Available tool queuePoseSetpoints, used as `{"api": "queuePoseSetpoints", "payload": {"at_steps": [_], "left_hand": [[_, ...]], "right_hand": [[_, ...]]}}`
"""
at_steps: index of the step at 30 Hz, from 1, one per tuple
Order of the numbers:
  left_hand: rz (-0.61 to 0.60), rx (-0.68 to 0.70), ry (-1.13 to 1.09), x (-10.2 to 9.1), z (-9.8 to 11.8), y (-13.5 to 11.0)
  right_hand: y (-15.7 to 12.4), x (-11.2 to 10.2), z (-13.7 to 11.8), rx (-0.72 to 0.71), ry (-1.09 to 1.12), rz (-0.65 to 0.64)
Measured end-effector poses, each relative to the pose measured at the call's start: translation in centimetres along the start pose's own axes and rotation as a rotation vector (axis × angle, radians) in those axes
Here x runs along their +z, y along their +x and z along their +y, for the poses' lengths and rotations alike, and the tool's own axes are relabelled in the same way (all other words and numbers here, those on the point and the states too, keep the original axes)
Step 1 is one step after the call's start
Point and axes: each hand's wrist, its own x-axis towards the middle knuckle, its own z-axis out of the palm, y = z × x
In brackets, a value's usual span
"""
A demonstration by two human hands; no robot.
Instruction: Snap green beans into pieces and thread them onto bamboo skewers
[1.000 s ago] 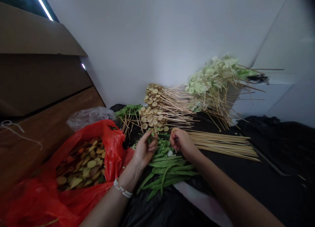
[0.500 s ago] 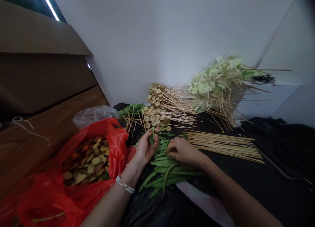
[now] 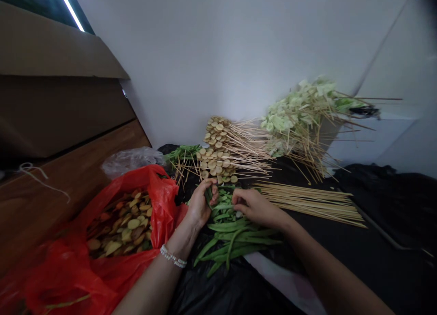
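So, beans: long green beans point(image 3: 239, 236) lie heaped at the lower centre of the frame, with cut pieces point(image 3: 223, 206) just above them.
Left hand: your left hand point(image 3: 201, 203), near the centre, has its fingers curled nearly closed around a green piece point(image 3: 208, 195).
Right hand: your right hand point(image 3: 254, 207), right of centre, reaches over the cut pieces with fingers bent; whether you pinch anything there, I cannot tell.
Sticks: bare sticks point(image 3: 310, 203) lie side by side, right of centre.
Discs: skewered discs point(image 3: 215, 160) are piled beyond your hands, mid-frame.
Red bag: at lower left, your red bag point(image 3: 162, 205) stands open around slices point(image 3: 126, 228).
Leaves: pale skewered leaves point(image 3: 297, 110) fill the upper right.
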Motion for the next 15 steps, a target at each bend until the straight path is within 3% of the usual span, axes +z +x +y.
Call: {"api": "queuePoseSetpoints", "payload": {"at_steps": [6,11,15], "left_hand": [[0.095,0.127,0.349,-0.4,-0.3,0.0],[0.060,0.276,0.750,-0.6,-0.9,0.0],[0.013,0.420,0.908,-0.8,-1.1,-0.1]], "right_hand": [[0.4,-1.3,0.9,0.033,0.103,0.255],[0.4,-1.4,1.0,0.038,0.054,0.295],[0.4,-1.0,0.7,-0.024,-0.082,0.252]]}}
